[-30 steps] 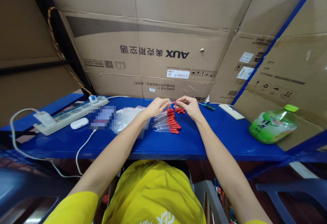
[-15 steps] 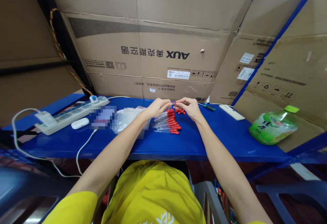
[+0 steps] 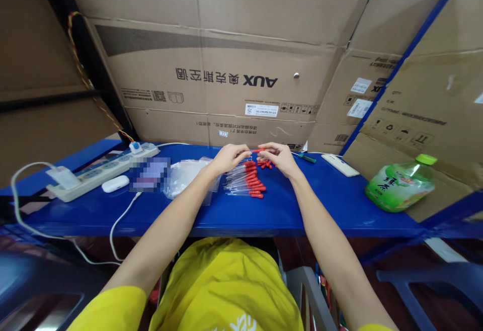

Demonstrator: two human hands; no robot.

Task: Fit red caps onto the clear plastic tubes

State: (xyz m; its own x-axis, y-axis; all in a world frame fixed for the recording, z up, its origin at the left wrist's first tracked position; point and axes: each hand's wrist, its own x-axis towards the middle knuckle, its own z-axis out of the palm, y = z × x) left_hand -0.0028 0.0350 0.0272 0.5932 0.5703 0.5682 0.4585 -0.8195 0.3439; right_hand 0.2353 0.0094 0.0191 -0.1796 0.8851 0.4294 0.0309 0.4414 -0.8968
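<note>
The widest passage is over the blue tabletop point(image 3: 350, 210) at right, between the right forearm point(image 3: 328, 250) and the green tea bottle point(image 3: 400, 185); red-bulbed droppers point(image 3: 252, 176), plastic bags point(image 3: 186, 176) and a power strip point(image 3: 107, 171) obstruct leftward — cardboard point(image 3: 226, 44) walls the far side.

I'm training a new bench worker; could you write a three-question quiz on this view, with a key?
1. What colour are the bulb-like ends of the clear tubes on the blue table?
2. True or false: the green-handled tool lies to the right of the right hand.
3. Which is nearest the clear tubes: (a) bottle, (b) power strip, (c) clear bags?

Key: 1. Red. 2. True. 3. c.
</note>
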